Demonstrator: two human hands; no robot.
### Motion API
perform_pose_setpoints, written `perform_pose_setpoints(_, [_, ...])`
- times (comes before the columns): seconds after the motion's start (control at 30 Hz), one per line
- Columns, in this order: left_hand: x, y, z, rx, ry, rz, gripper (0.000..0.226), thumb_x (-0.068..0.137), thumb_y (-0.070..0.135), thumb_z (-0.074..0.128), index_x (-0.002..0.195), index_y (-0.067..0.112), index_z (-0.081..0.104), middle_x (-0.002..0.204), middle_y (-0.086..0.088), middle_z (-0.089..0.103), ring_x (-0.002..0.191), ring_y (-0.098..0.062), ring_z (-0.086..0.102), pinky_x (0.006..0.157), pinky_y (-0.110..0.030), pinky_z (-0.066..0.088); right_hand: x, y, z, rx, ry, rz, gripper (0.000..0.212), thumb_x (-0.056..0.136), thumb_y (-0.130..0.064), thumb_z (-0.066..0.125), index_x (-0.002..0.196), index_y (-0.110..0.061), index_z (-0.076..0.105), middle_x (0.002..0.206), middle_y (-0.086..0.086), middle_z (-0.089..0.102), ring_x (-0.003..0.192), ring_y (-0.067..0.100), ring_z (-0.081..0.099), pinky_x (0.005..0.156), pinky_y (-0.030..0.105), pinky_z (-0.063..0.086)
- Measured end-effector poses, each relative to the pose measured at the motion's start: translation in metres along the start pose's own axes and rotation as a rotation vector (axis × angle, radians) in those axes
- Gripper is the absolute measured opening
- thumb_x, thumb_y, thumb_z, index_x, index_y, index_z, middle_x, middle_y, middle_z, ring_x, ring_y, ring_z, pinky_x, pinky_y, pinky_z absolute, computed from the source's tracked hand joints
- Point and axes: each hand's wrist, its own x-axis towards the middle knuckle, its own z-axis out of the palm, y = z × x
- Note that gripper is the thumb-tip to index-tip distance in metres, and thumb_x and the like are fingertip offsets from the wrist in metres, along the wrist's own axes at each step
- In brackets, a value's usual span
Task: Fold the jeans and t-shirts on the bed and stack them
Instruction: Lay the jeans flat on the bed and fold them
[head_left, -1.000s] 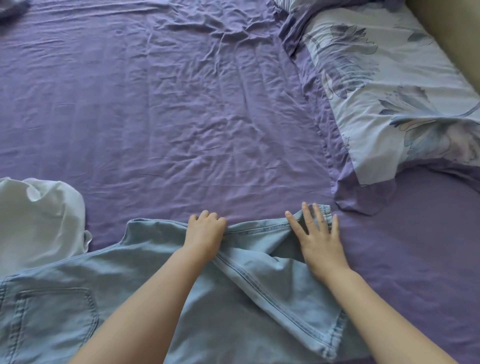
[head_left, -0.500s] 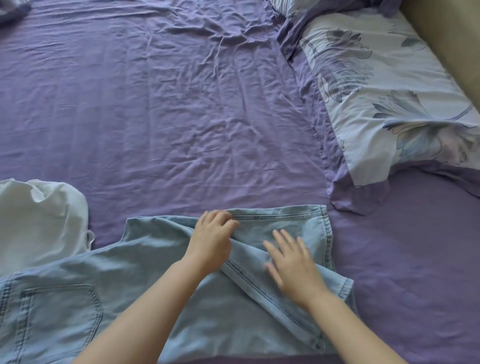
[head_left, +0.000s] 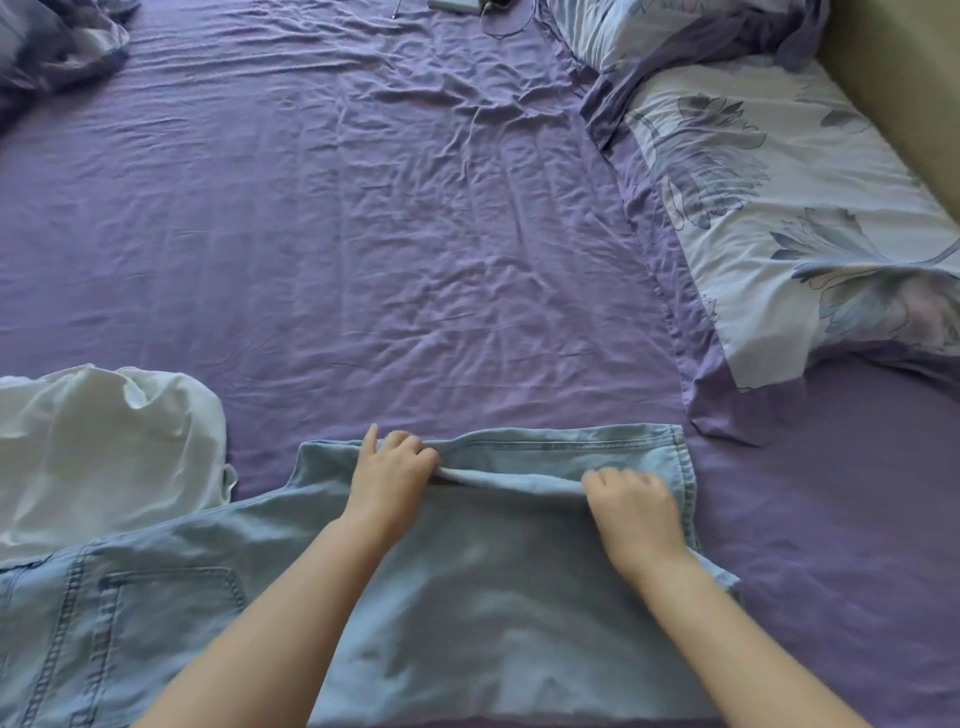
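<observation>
Light blue jeans (head_left: 493, 597) lie spread across the near edge of the purple bed sheet (head_left: 363, 260), with a back pocket showing at the lower left. My left hand (head_left: 392, 475) pinches a raised fold of denim near the far hem. My right hand (head_left: 631, 501) grips the same fold further right, fingers curled over it. The fold runs between both hands as a pale ridge. A crumpled white t-shirt (head_left: 98, 457) sits on the sheet to the left, touching the jeans' edge.
A floral pillow (head_left: 789, 218) with a purple border lies at the right, its corner close to the jeans' far right hem. A bunched floral cover (head_left: 57, 47) sits at the far left corner. A beige headboard (head_left: 904, 83) rises on the right.
My right hand moved left from the flat hem and curled onto the denim. Both hands now hold a raised fold, and the slanted leg flap has been pulled straight.
</observation>
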Motion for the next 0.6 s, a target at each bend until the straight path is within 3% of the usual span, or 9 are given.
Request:
perform_pose_setpoints(0.07, [0.009, -0.002, 0.000, -0.047, 0.037, -0.111, 0.029, 0.088, 0.011, 0.048, 0.111, 0.027, 0.056, 0.114, 0.004, 0.057, 0.119, -0.020, 0.043, 0.115, -0.045, 0.012, 0.025, 0.010, -0.008, -0.080, -0.026, 0.044, 0.028, 0.059, -0.004, 0.073, 0.082, -0.016, 0.062, 0.077, 0.004, 0.067, 0.075, 0.027, 0.064, 0.074, 0.036, 0.049])
perform_pose_setpoints(0.13, [0.018, -0.003, 0.000, -0.084, 0.054, -0.183, 0.027, 0.090, 0.012, 0.047, 0.111, 0.026, 0.057, 0.114, 0.004, 0.057, 0.117, -0.021, 0.044, 0.114, -0.044, 0.017, 0.046, 0.019, -0.008, -0.156, 0.032, 0.076, 0.027, 0.071, -0.007, 0.065, 0.095, -0.019, 0.061, 0.092, 0.002, 0.067, 0.092, 0.026, 0.061, 0.092, 0.040, 0.043])
perform_pose_setpoints(0.23, [0.029, -0.004, 0.006, -0.112, 0.018, -0.204, 0.025, 0.090, 0.014, 0.048, 0.111, 0.026, 0.056, 0.117, 0.002, 0.053, 0.118, -0.022, 0.043, 0.112, -0.044, 0.021, 0.066, 0.025, 0.006, -0.194, -0.007, 0.072, 0.051, 0.078, -0.008, 0.061, 0.127, -0.016, 0.045, 0.126, 0.009, 0.052, 0.124, 0.030, 0.043, 0.109, 0.052, 0.023])
perform_pose_setpoints(0.3, [0.033, -0.004, 0.012, -0.149, -0.017, -0.216, 0.020, 0.092, 0.019, 0.048, 0.112, 0.024, 0.053, 0.120, 0.002, 0.052, 0.120, -0.022, 0.043, 0.111, -0.044, 0.023, 0.066, 0.018, 0.014, -0.182, -0.049, 0.031, 0.064, 0.081, -0.011, 0.062, 0.139, -0.015, 0.035, 0.143, 0.013, 0.039, 0.136, 0.032, 0.031, 0.110, 0.056, 0.018])
perform_pose_setpoints(0.4, [0.034, 0.000, 0.017, -0.179, -0.068, -0.218, 0.016, 0.096, 0.028, 0.044, 0.110, 0.019, 0.047, 0.116, 0.000, 0.055, 0.119, -0.022, 0.045, 0.111, -0.044, 0.020, 0.044, 0.000, 0.030, -0.067, -0.028, -0.064, 0.059, 0.068, -0.026, 0.081, 0.123, -0.015, 0.061, 0.127, 0.016, 0.059, 0.120, 0.035, 0.053, 0.094, 0.061, 0.041])
perform_pose_setpoints(0.43, [0.035, 0.001, 0.017, -0.148, -0.063, -0.197, 0.015, 0.097, 0.028, 0.043, 0.108, 0.018, 0.046, 0.113, 0.000, 0.057, 0.116, -0.023, 0.047, 0.109, -0.042, 0.022, 0.036, -0.004, 0.037, 0.000, -0.047, -0.068, 0.059, 0.069, -0.034, 0.080, 0.123, -0.018, 0.061, 0.129, 0.016, 0.058, 0.120, 0.035, 0.053, 0.092, 0.061, 0.042])
perform_pose_setpoints(0.47, [0.035, 0.001, 0.016, -0.104, -0.052, -0.166, 0.015, 0.097, 0.027, 0.042, 0.107, 0.017, 0.045, 0.110, -0.002, 0.058, 0.111, -0.024, 0.050, 0.104, -0.039, 0.027, 0.031, -0.006, 0.046, 0.051, -0.096, -0.055, 0.060, 0.077, -0.040, 0.072, 0.131, -0.021, 0.054, 0.138, 0.015, 0.049, 0.128, 0.036, 0.046, 0.097, 0.062, 0.037])
perform_pose_setpoints(0.53, [0.035, -0.001, 0.012, -0.044, -0.039, -0.102, 0.014, 0.097, 0.024, 0.039, 0.105, 0.014, 0.044, 0.103, -0.006, 0.057, 0.097, -0.029, 0.057, 0.080, -0.037, 0.035, 0.027, -0.004, 0.064, 0.081, -0.186, -0.006, 0.060, 0.094, -0.050, 0.041, 0.147, -0.033, 0.018, 0.157, 0.008, 0.010, 0.145, 0.031, 0.008, 0.111, 0.059, 0.011])
perform_pose_setpoints(0.6, [0.037, -0.004, 0.007, -0.015, -0.007, -0.070, 0.010, 0.097, 0.020, 0.041, 0.103, 0.013, 0.044, 0.092, -0.008, 0.047, 0.081, -0.033, 0.060, 0.060, -0.038, 0.034, 0.028, 0.000, 0.077, 0.086, -0.202, 0.035, 0.059, 0.096, -0.053, 0.022, 0.146, -0.038, -0.005, 0.157, 0.003, -0.012, 0.144, 0.026, -0.014, 0.111, 0.057, -0.004])
